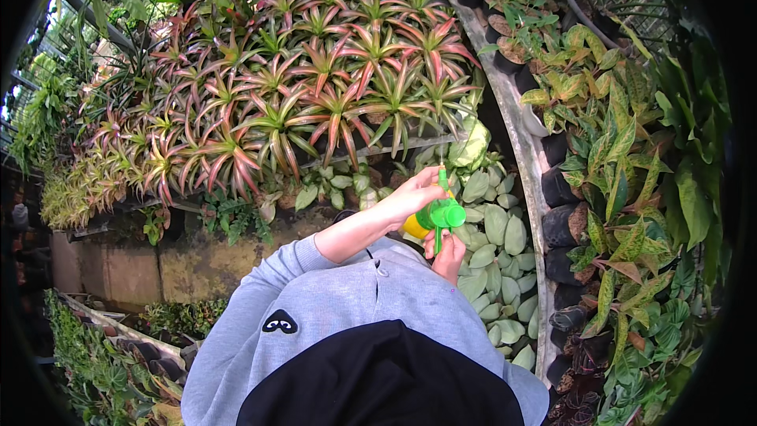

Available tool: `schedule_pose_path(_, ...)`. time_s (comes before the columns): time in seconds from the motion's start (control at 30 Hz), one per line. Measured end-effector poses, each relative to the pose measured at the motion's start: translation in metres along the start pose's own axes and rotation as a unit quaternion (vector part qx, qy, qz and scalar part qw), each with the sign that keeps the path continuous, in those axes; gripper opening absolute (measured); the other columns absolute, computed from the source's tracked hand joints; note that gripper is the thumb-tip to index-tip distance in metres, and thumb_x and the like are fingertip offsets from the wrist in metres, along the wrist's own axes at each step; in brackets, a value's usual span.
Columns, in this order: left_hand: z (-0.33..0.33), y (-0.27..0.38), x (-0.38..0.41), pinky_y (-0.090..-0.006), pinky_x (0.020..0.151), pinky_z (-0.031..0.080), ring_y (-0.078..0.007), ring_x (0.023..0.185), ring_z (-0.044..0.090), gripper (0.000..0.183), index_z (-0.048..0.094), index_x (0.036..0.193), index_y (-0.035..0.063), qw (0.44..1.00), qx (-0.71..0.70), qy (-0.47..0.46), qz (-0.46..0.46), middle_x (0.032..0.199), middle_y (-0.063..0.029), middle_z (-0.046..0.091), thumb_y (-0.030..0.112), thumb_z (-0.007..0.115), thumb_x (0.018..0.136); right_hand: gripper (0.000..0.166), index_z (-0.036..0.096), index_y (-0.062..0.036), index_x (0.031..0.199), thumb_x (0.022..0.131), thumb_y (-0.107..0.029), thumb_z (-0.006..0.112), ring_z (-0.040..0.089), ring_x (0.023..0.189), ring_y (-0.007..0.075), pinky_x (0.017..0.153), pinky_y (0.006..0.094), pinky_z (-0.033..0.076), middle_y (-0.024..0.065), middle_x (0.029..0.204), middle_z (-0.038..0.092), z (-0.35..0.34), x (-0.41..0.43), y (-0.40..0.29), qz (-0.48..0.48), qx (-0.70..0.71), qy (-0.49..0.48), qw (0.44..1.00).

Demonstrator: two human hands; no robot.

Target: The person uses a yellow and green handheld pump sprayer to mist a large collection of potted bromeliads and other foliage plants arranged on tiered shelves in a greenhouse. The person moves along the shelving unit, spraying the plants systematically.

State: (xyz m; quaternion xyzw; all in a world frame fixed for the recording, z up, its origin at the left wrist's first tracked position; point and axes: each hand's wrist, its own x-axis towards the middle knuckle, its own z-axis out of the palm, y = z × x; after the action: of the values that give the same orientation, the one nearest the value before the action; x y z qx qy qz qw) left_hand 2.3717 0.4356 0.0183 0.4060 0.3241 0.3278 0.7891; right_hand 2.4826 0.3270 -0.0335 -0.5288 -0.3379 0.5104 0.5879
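Observation:
A spray bottle with a green pump head (pixel 447 215) and a yellow body (pixel 416 226) is held in front of my chest, its nozzle pointing away from me. My left hand (pixel 421 192) reaches over the top of it, fingers at the green nozzle tube. Lower down, my right hand (pixel 449 253) grips around the green handle part; the bottle hides some of its fingers. A thin streak, perhaps spray, shows beyond the orange nozzle tip (pixel 442 165). Red and green bromeliads (pixel 334 115) stand past the nozzle, and silvery-green leafy plants (pixel 497 225) grow beside the bottle.
A narrow concrete ledge (pixel 529 160) curves along the right, lined with black pots (pixel 559 225) of yellow-speckled plants (pixel 627 248). The bromeliads fill a raised bench ahead and to the left. A stained paved path (pixel 195 260) runs to the left, with more plants (pixel 94 355) beyond it.

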Motion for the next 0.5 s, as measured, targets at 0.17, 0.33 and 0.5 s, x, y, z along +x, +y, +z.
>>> schedule_pose_path(0.17, 0.001, -0.003, -0.001, -0.0297, 0.095, 0.029, -0.0182, 0.11, 0.04, 0.056, 0.029, 0.125, 0.0006, 1.0, -0.01, -0.012, -0.009, 0.118, -0.0098, 0.044, 0.014, 0.054, 0.076, 0.036, 0.052, 0.0039, 0.071, 0.089, -0.023, 0.036, 0.041, 0.041, 0.0107, 0.051, 0.0249, 0.039, 0.0044, 0.046, 0.045, -0.001, -0.004, -0.003, 0.008, -0.018, 0.008, 1.0)
schedule_pose_path(0.33, 0.0, -0.019, -0.002, -0.0291, 0.094, 0.03, -0.0176, 0.109, 0.041, 0.055, 0.03, 0.124, 0.0015, 0.999, -0.025, -0.001, -0.03, 0.117, -0.0089, 0.044, 0.014, 0.054, 0.077, 0.037, 0.052, 0.0039, 0.071, 0.089, -0.023, 0.035, 0.041, 0.041, 0.0108, 0.051, 0.0248, 0.039, 0.0045, 0.046, 0.045, -0.007, -0.012, 0.001, 0.013, -0.036, 0.005, 0.999)
schedule_pose_path(0.5, 0.01, -0.022, -0.01, -0.0284, 0.092, 0.032, -0.0169, 0.107, 0.041, 0.051, 0.033, 0.122, 0.002, 0.999, -0.007, 0.0, -0.051, 0.115, -0.008, 0.045, 0.012, 0.053, 0.077, 0.036, 0.052, 0.0039, 0.072, 0.089, -0.023, 0.035, 0.041, 0.041, 0.0107, 0.049, 0.0246, 0.037, 0.0044, 0.046, 0.045, -0.015, -0.026, 0.007, 0.038, -0.023, 0.015, 0.999)
